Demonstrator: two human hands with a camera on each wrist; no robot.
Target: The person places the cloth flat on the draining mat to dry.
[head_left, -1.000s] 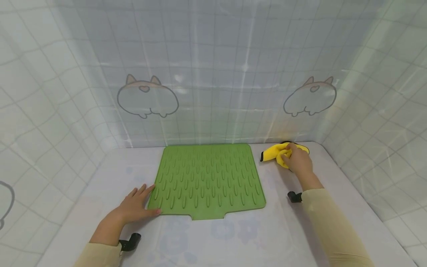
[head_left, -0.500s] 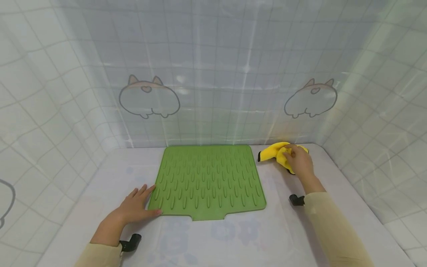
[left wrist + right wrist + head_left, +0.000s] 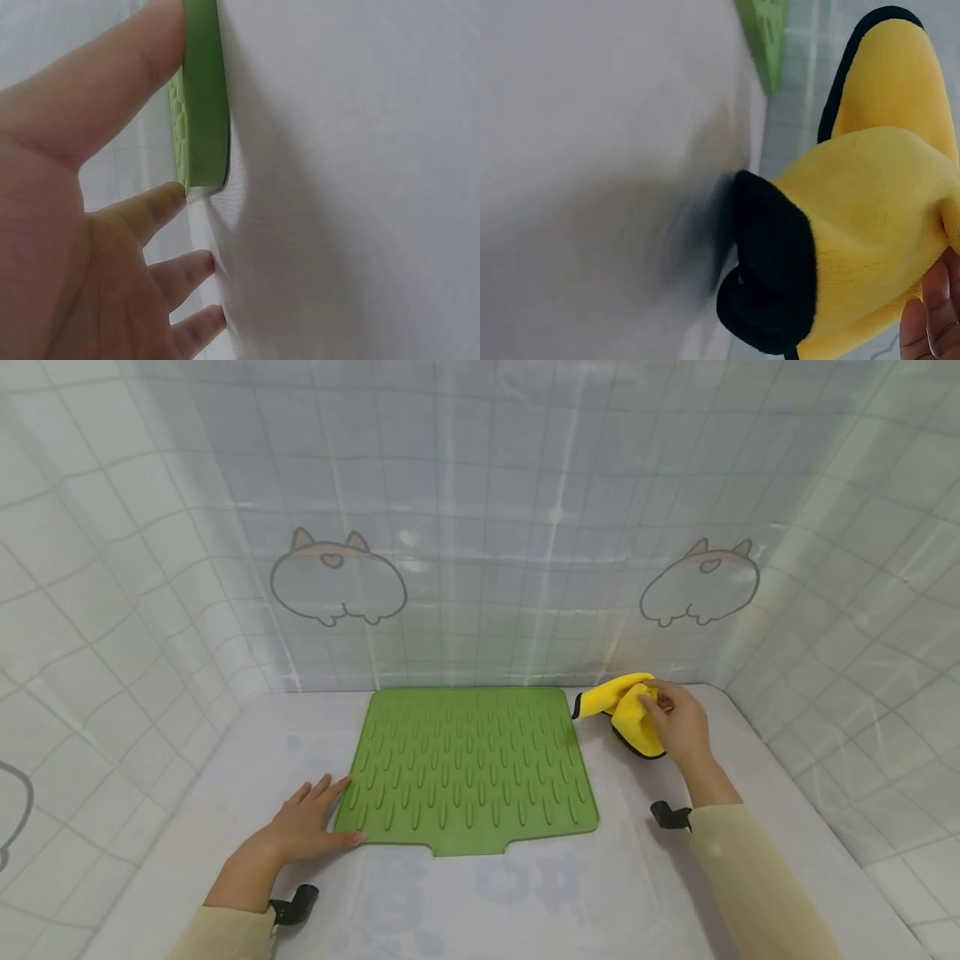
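A green ridged mat (image 3: pixel 465 760) with a tab at its front edge lies flat on the white-covered table. My left hand (image 3: pixel 300 827) rests at its lower left corner, fingers spread; in the left wrist view the thumb (image 3: pixel 127 67) and a fingertip touch the mat's edge (image 3: pixel 204 112). To the right of the mat, my right hand (image 3: pixel 678 718) pinches a crumpled yellow cloth (image 3: pixel 633 722) with black trim. Seen from the right wrist, the cloth (image 3: pixel 870 187) hangs in folds beside the tabletop, fingers (image 3: pixel 937 300) at its lower right.
Tiled-pattern plastic sheeting (image 3: pixel 487 527) with cartoon animal prints rises behind the table and on both sides. A black wrist-worn piece (image 3: pixel 296 906) sits under the left wrist, another black piece (image 3: pixel 670 816) by the right.
My right hand has lifted the yellow cloth a little and drawn it slightly left, its end now close to the mat's right corner. The left hand and mat stay in place.
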